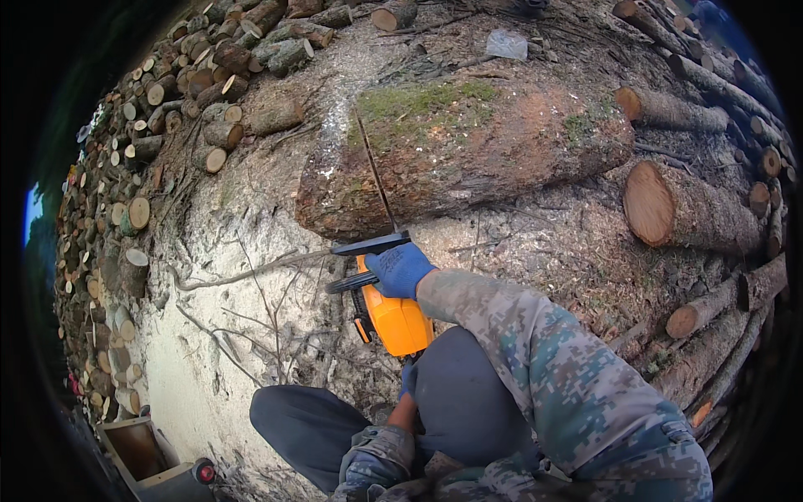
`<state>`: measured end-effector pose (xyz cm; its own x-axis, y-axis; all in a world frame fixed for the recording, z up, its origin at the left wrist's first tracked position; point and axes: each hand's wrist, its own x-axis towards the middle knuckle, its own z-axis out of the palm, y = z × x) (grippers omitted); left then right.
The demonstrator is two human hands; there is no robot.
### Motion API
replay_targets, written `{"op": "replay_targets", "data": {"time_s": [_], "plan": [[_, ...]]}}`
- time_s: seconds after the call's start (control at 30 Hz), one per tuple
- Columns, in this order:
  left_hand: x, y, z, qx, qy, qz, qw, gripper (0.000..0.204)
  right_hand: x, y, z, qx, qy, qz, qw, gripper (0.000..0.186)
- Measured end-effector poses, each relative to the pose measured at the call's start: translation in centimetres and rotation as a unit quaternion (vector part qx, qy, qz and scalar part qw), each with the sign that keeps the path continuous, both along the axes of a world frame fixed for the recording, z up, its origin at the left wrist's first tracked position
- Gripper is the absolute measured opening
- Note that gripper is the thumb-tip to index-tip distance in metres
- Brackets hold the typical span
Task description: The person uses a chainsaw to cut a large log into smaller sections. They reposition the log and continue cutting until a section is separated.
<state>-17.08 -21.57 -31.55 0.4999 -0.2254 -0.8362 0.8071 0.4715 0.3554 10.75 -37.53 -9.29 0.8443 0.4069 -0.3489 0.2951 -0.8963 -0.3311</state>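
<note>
A blue-gloved right hand (400,269) clasps the black front handle (350,283) of an orange chainsaw (395,325), its body directly below; the left hand (408,379), partly hidden, touches the rear, its grip unclear. Just beyond lies a mossy log (502,151), cut logs (690,209) flanking it.

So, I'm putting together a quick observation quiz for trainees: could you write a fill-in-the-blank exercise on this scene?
1. The body of the chainsaw is ____.
2. The left hand and right hand both wear ____ gloves.
3. In the picture, the saw's bar crosses the large log near its ____ end.

Missing words: orange; blue; left.
</note>
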Motion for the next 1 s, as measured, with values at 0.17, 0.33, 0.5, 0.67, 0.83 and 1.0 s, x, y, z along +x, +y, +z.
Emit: {"op": "replay_targets", "data": {"time_s": [0.17,0.33,0.5,0.67,0.83,1.0], "plan": [[-0.4,0.5,-2.8,0.020,-0.001,-0.031,0.999,0.035,-0.2,0.3,-1.6,0.053,-0.034,0.014,0.998,0.041],[-0.3,-0.9,-3.4,0.015,0.002,-0.058,0.998,0.033,-0.9,-1.3,-2.9,0.032,-0.016,0.005,0.999,0.037],[0.9,0.8,-4.0,0.030,-0.026,-0.049,0.998,0.032,1.0,0.5,-0.1,0.012,-0.015,0.004,1.000,0.034],[2.6,0.2,-1.2,0.042,-0.063,-0.045,0.996,0.031,3.4,-0.8,1.8,0.011,-0.037,-0.027,0.999,0.035],[4.6,0.2,3.7,0.082,-0.106,-0.047,0.990,0.031,6.6,-0.1,4.4,-0.012,-0.071,-0.018,0.997,0.032],[6.5,-1.9,14.6,0.186,-0.124,-0.144,0.964,0.033,7.7,-1.3,5.6,-0.030,-0.079,-0.028,0.996,0.032]]}}
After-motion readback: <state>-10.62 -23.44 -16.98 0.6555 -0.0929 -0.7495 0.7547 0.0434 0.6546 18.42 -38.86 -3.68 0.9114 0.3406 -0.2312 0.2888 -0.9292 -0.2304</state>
